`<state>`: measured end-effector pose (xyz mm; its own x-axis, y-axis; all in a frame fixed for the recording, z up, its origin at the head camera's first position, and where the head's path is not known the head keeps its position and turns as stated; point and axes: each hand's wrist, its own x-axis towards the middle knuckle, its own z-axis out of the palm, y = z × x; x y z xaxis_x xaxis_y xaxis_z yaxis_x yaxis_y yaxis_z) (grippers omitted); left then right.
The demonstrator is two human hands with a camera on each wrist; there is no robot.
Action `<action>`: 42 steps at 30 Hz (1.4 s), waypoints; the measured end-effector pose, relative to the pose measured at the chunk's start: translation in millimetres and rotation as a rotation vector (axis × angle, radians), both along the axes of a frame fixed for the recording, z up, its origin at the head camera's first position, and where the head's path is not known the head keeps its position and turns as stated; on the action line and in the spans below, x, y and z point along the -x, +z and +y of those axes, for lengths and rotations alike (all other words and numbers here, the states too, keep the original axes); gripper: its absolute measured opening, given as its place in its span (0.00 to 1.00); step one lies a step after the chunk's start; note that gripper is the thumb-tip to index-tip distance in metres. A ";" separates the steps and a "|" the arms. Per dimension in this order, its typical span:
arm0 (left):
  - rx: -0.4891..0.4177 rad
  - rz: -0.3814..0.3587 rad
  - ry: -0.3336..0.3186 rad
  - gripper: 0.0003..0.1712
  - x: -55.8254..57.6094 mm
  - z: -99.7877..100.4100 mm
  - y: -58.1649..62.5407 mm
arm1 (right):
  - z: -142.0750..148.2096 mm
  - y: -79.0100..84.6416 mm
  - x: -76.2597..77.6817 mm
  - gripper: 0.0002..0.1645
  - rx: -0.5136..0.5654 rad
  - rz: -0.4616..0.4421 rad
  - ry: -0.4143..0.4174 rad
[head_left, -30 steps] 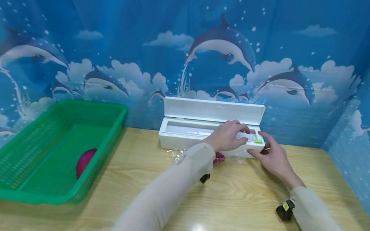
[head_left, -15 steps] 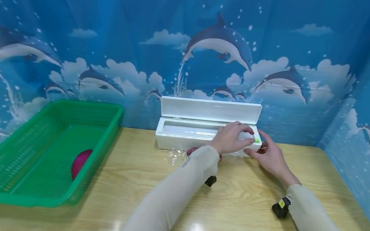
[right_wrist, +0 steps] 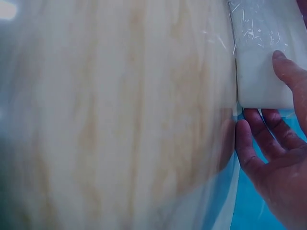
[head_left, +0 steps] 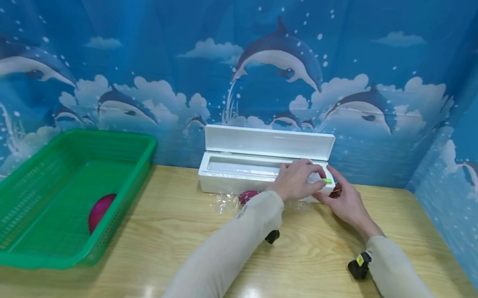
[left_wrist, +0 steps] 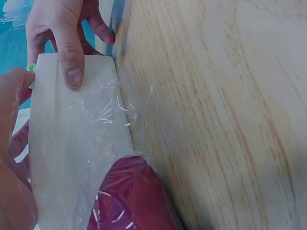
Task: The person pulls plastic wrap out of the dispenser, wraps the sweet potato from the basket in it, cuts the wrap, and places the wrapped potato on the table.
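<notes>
A long white cling film box (head_left: pixel 216 181) stands against the backdrop with its lid (head_left: pixel 267 142) raised. My left hand (head_left: pixel 296 179) is over its right part, thumb and forefinger pinching a small green slider (head_left: pixel 327 181), also seen as a green tab (left_wrist: pixel 31 73) in the left wrist view. My right hand (head_left: pixel 351 204) grips the box's right end, its thumb (left_wrist: pixel 72 62) on the front face and the other fingers round the end. Clear film (left_wrist: pixel 103 108) hangs down the front over a dark red rounded thing (left_wrist: pixel 132 196), partly hidden by my left sleeve in the head view.
A green plastic basket (head_left: pixel 89 255) stands on the left of the wooden table (head_left: pixel 303 278), with a magenta rounded thing (head_left: pixel 101 211) inside. A blue dolphin-print curtain (head_left: pixel 164 58) closes off the back and right side.
My left hand has slid right along the box to the green slider. More of the dark red thing shows beside my left sleeve. The right hand keeps its place on the box end.
</notes>
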<state>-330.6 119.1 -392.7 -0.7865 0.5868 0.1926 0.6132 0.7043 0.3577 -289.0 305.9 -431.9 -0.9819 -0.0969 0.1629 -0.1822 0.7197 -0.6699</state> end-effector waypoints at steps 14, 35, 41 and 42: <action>0.102 0.072 0.064 0.12 -6.5 3.3 5.2 | 0.3 3.1 0.7 0.51 -0.028 -0.036 0.010; 0.330 0.211 0.138 0.14 -14.9 9.1 12.9 | -3.0 7.5 -0.9 0.49 -0.053 -0.031 0.003; 0.333 0.207 0.135 0.14 -15.8 6.4 13.6 | -3.6 7.4 -1.7 0.49 -0.063 -0.031 -0.008; 0.335 0.209 0.136 0.14 -16.0 5.8 13.8 | -3.4 7.4 -1.7 0.49 -0.065 -0.029 -0.008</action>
